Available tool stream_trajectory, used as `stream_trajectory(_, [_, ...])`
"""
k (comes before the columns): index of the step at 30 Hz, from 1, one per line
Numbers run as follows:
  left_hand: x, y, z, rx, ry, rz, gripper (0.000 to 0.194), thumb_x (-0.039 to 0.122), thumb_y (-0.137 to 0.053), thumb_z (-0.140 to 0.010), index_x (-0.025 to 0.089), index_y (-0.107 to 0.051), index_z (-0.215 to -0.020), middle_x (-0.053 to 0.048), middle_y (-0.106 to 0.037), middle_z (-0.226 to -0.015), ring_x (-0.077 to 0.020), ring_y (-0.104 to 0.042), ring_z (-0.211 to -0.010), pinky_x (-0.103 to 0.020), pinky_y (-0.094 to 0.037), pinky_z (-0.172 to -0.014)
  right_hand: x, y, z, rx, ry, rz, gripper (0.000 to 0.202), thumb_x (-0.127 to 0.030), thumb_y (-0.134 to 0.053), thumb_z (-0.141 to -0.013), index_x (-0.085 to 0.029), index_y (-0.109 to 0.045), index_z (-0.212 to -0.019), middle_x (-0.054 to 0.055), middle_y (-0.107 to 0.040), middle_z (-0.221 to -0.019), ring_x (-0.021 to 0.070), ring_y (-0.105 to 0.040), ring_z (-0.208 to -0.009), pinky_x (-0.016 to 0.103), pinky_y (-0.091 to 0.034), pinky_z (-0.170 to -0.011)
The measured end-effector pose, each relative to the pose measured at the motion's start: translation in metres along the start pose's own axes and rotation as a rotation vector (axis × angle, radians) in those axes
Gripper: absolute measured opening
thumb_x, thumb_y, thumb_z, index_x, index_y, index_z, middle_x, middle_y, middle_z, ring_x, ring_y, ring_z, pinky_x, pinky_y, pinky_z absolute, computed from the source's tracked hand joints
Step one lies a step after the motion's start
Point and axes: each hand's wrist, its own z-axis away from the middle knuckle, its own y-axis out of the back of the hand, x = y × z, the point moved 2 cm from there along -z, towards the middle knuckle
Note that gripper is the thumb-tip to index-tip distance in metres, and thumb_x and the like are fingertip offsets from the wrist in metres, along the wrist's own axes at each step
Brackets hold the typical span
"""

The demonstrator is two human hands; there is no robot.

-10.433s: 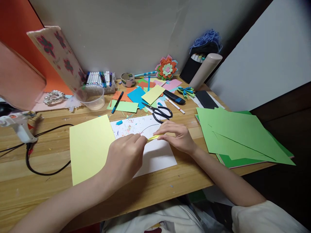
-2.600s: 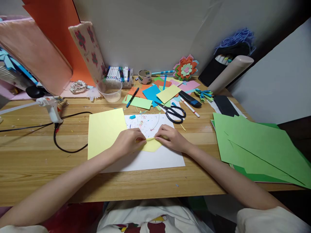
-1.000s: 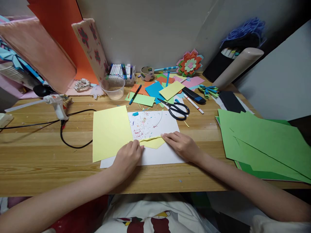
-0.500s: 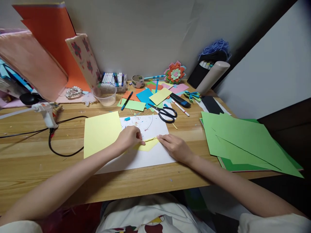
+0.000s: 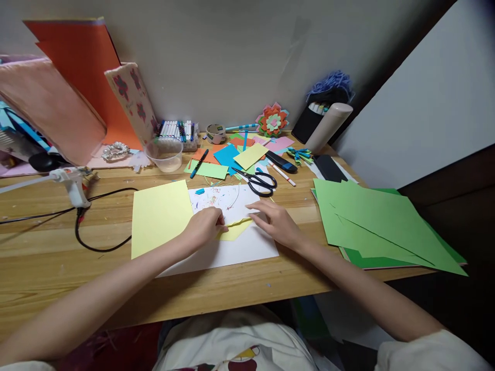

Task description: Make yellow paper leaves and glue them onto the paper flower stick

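A small piece of yellow paper (image 5: 234, 232) lies on a white sheet (image 5: 243, 253) marked with coloured specks. Its far edge is rolled into a narrow strip. At the left end of that roll, my left hand (image 5: 204, 226) is closed in a pinch on the paper. My right hand (image 5: 276, 224) is at the other end with thumb and forefinger apart; the thumb tip is close to the paper, and whether it touches I cannot tell. Beside my left hand is a larger yellow sheet (image 5: 160, 216), partly over the white one.
Black-handled scissors (image 5: 263, 183) lie beyond my right hand, near coloured paper scraps (image 5: 228, 156) and a marker (image 5: 199, 164). Green sheets (image 5: 379, 221) are stacked at right. A glue gun (image 5: 75, 188) with its cord and a clear plastic tub (image 5: 166, 157) stand at left.
My right hand's fingers have spread and lifted off the end of the yellow roll. My left hand keeps its pinch. The whole view has shifted slightly.
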Motion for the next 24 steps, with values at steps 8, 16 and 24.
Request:
stream_trajectory(8, [-0.002, -0.008, 0.001, 0.037, -0.080, -0.088, 0.005, 0.019, -0.052, -0.076, 0.016, -0.055, -0.074, -0.003, -0.059, -0.071, -0.0176, -0.053, -0.065, -0.025, -0.033, -0.054, -0.010, -0.029, -0.026, -0.257, -0.046, -0.093, 0.007, -0.018, -0.064, -0.075, -0.018, -0.065, -0.081, 0.004, -0.062, -0.080, 0.0167, -0.055, -0.081, 0.030, -0.043, -0.072])
stream_trajectory(16, [0.009, 0.008, 0.010, 0.101, -0.222, -0.092, 0.005, 0.014, -0.053, -0.077, 0.015, -0.057, -0.079, -0.003, -0.060, -0.074, -0.0147, -0.053, -0.066, -0.024, -0.036, -0.056, -0.020, -0.014, -0.031, -0.236, -0.019, -0.124, 0.004, -0.014, -0.062, -0.073, -0.017, -0.060, -0.073, 0.002, -0.061, -0.076, 0.0155, -0.053, -0.078, 0.027, -0.041, -0.068])
stream_trajectory(24, [0.019, 0.023, 0.019, 0.510, -0.499, -0.609, 0.020, 0.018, -0.040, -0.087, 0.015, -0.054, -0.073, -0.003, -0.056, -0.070, -0.0147, -0.050, -0.062, -0.026, -0.032, -0.052, -0.026, 0.001, -0.032, 0.035, 0.254, 0.006, 0.013, -0.010, -0.049, -0.082, -0.016, -0.059, -0.077, 0.005, -0.061, -0.077, 0.0161, -0.053, -0.076, 0.028, -0.041, -0.069])
